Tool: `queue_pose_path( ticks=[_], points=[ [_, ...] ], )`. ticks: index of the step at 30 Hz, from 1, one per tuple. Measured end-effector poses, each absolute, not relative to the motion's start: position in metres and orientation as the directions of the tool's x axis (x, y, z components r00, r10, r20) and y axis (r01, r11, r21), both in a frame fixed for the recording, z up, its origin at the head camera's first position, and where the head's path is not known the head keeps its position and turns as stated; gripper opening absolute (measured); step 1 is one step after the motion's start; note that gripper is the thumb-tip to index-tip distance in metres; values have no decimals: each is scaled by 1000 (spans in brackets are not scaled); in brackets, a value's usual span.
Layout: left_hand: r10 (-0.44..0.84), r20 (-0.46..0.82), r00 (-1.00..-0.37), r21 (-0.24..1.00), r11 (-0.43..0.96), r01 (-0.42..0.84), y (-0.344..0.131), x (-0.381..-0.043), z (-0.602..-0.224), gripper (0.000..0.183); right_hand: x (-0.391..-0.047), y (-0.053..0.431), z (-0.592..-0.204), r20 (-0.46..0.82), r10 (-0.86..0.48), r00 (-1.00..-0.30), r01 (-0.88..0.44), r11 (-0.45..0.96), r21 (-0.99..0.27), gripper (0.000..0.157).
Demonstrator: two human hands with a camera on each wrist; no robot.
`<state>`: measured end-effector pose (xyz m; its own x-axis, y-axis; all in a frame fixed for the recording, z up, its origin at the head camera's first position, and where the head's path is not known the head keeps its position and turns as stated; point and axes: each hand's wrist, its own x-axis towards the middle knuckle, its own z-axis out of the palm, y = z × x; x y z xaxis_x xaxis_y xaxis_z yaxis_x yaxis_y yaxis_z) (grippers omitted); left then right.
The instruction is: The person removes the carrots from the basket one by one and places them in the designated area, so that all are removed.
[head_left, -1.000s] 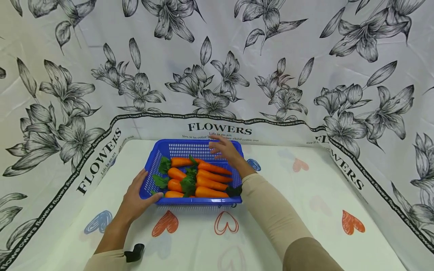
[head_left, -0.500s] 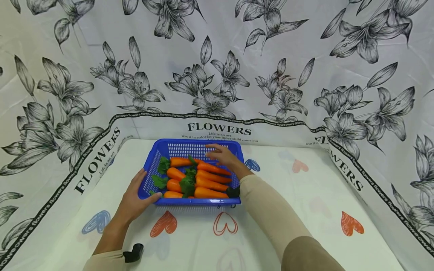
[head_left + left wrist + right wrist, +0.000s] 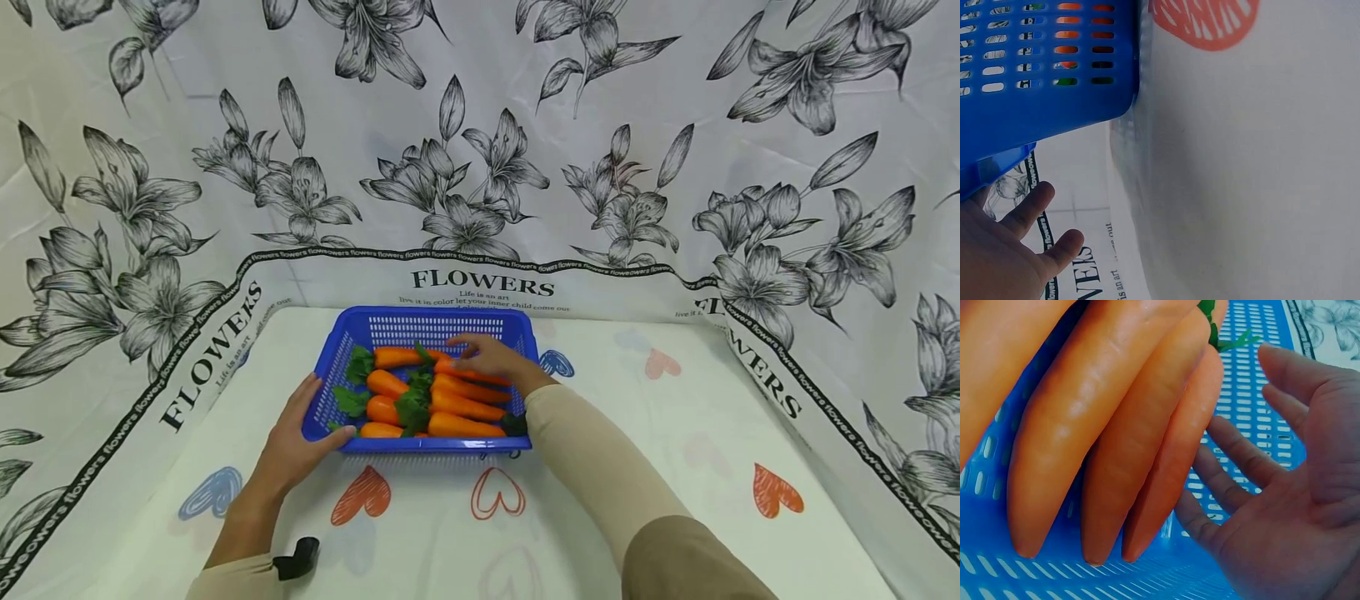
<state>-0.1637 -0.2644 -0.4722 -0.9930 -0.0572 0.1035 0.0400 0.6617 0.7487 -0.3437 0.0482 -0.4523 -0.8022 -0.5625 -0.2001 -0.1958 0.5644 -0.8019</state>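
Observation:
A blue plastic basket (image 3: 435, 445) holds several orange carrots (image 3: 467, 405) with green leafy tops, laid in two rows. At its left side, my left hand (image 3: 291, 437) touches the basket with straight fingers, the thumb at the front left corner. Two fingers (image 3: 1063, 251) extend free of the rim in the left wrist view. My right hand (image 3: 495, 358) reaches over the right wall, palm facing the rearmost carrot (image 3: 1179, 440) of the right row. Its fingers are spread, and the fingertips lie right at that carrot's side, with nothing gripped.
The white tablecloth (image 3: 600, 500) has printed hearts. A flower-printed curtain (image 3: 630, 283) rises behind the table and on both sides. A small black device (image 3: 297, 558) is at the left cuff, and a dark object (image 3: 515, 425) overlaps the basket's front right corner.
My right hand has come down from above the basket's back part to the rear carrot of the right row. The left hand and the carrots stay where they were.

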Motion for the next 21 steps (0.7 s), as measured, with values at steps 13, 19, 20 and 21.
queue_pose_path(
  ticks=[13, 19, 20, 21],
  points=[
    [-59, 85, -995, 750, 661, 25, -265, -163, -471, 98, -344, 48, -459, -262, -566, -782, -287, 698, -656, 50],
    [-64, 74, -995, 753, 658, 14, -265, -162, -470, 100, -343, 47, -457, -267, -563, -782, -306, 720, -623, 55],
    [-64, 73, -995, 754, 657, 13, -265, -162, -470, 100, -343, 47, -457, -269, -559, -784, -306, 726, -617, 55],
    [-64, 72, -995, 756, 655, 12, -264, -163, -470, 100, -343, 47, -457, -270, -556, -786, -307, 731, -610, 55]
  ],
)
